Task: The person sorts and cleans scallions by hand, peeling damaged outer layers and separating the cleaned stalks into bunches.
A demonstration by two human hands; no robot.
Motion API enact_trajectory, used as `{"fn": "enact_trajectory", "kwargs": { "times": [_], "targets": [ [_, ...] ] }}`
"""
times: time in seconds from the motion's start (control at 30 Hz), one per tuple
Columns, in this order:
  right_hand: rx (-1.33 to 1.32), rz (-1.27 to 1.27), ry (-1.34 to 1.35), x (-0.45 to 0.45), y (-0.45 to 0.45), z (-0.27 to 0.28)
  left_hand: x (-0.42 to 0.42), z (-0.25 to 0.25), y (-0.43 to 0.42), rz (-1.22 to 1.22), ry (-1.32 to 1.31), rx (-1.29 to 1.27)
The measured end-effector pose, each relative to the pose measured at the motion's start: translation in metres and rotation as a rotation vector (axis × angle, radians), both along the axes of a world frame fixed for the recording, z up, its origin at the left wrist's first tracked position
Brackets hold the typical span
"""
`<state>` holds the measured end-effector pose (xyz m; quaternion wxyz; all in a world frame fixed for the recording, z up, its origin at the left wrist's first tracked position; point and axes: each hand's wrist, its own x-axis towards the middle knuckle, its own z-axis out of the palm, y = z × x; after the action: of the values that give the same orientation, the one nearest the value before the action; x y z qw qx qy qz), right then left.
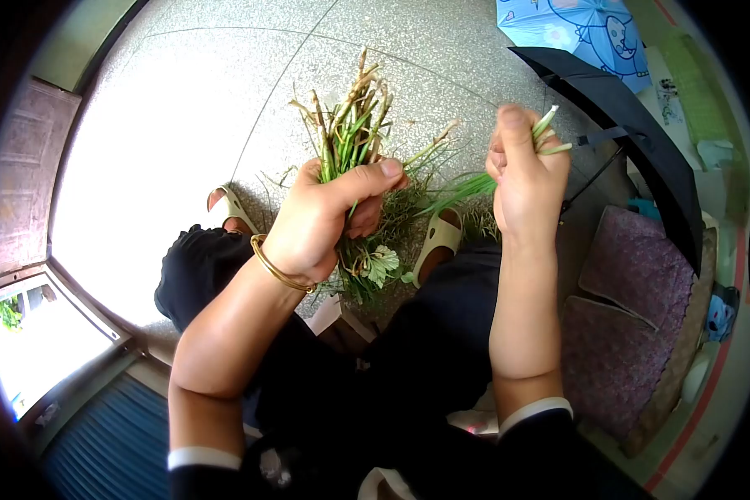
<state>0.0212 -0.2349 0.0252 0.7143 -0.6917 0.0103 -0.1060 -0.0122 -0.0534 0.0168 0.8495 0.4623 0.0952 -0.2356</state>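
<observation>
My left hand (342,208) is closed around a thick bundle of green stalks (354,125), their brownish cut ends pointing up and away from me. One stalk sticks out to the right past my thumb. Off to the right, my right hand (529,175) is raised in a fist around a few green stems (546,129) with pale ends. Their thin green blades (467,190) trail out to the left, below the fist. Under my left hand lies a loose heap of greens (400,217) between my feet, with a broad pale leaf (382,265) in it.
I wear pale slippers (439,242) on a speckled floor (225,108). An open black umbrella (633,100) stands at the right, and a blue patterned umbrella (583,33) behind it. Purple padded mats (637,275) lie at the right. A wooden door (29,175) is at the left.
</observation>
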Motion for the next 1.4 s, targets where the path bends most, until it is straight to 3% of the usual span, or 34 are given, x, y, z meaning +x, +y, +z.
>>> {"fn": "enact_trajectory", "kwargs": {
  "times": [0.07, 0.13, 0.27, 0.5, 0.63, 0.73, 0.8, 0.83, 0.9, 1.0, 1.1, 1.17, 1.27, 1.3, 1.4],
  "targets": [
    [-0.150, 0.032, -0.071, 0.000, -0.004, -0.002, 0.001, -0.001, 0.003, -0.001, 0.007, -0.031],
    [-0.513, 0.184, -0.362, -0.002, 0.002, 0.006, 0.001, 0.000, 0.003, 0.001, 0.012, -0.031],
    [-0.745, 0.251, -0.469, -0.004, 0.001, 0.003, 0.000, 0.002, 0.002, 0.012, 0.041, -0.034],
    [-0.852, 0.279, -0.615, 0.002, 0.003, -0.008, 0.000, 0.000, 0.002, 0.006, 0.038, -0.049],
    [-0.890, 0.311, -0.528, 0.000, 0.010, -0.011, 0.001, -0.003, 0.000, 0.009, 0.056, -0.041],
    [-0.798, 0.261, -0.548, 0.002, 0.014, -0.018, 0.000, -0.003, -0.001, 0.005, 0.048, -0.038],
    [-0.237, 0.387, -0.113, -0.006, 0.019, -0.016, 0.000, -0.002, 0.000, 0.000, 0.041, -0.044],
    [-0.237, 0.389, -0.115, -0.008, 0.019, -0.013, 0.000, -0.002, 0.000, 0.003, 0.033, -0.036],
    [0.489, 0.639, 0.357, -0.012, 0.021, -0.006, 0.000, -0.001, 0.001, 0.011, 0.027, -0.027],
    [0.718, 0.723, 0.416, -0.013, 0.024, -0.007, 0.000, -0.003, 0.002, 0.019, -0.060, -0.028],
    [1.036, 0.990, 0.329, -0.003, 0.009, -0.015, 0.007, -0.007, 0.007, 0.096, -0.162, 0.296],
    [1.041, 0.859, 0.243, -0.009, -0.002, 0.009, 0.017, -0.007, 0.009, 0.327, 0.113, 0.138],
    [0.308, 0.506, 0.105, -0.009, -0.014, 0.014, 0.020, -0.005, 0.020, 0.260, 0.039, 0.068],
    [0.319, 0.495, 0.102, -0.010, -0.013, 0.014, 0.018, -0.006, 0.019, 0.216, 0.030, 0.037],
    [-0.014, 0.576, 0.062, -0.010, -0.005, 0.011, 0.010, -0.007, 0.010, 0.167, 0.070, 0.016]
  ]
}}
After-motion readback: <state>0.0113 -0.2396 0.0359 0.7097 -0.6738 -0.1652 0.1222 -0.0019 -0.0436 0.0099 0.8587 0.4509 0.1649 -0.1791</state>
